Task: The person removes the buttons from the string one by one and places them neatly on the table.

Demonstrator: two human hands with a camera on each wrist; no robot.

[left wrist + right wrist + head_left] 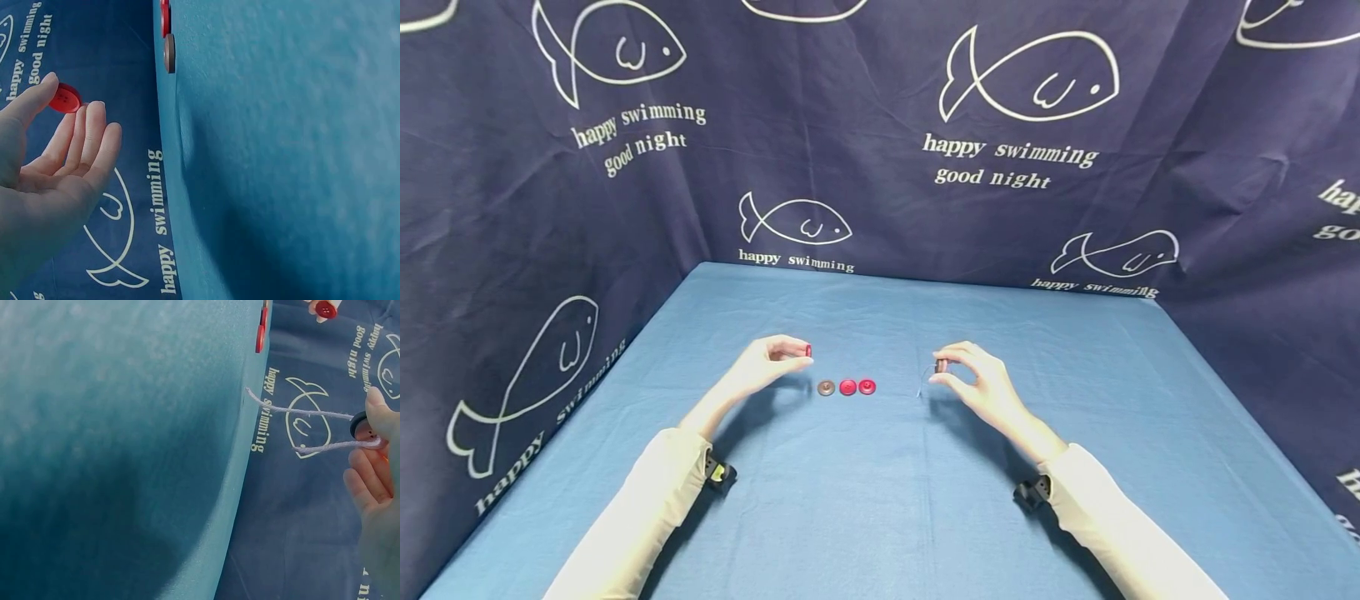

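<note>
Over cloth (865, 500), left hand (769, 363) pinches red button (65, 99), right hand (983, 382) threaded button (363, 430), both upright.

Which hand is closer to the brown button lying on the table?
The left hand: it is just left of the brown button. The right hand is farther, beyond the row's two red buttons.

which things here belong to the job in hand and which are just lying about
Likely the job:
red button in the left hand
dark button in the right hand
string in the same hand
brown button and two other red buttons in a row, probably

Just around:
blue cloth
fish curtain
wrist cameras
</note>
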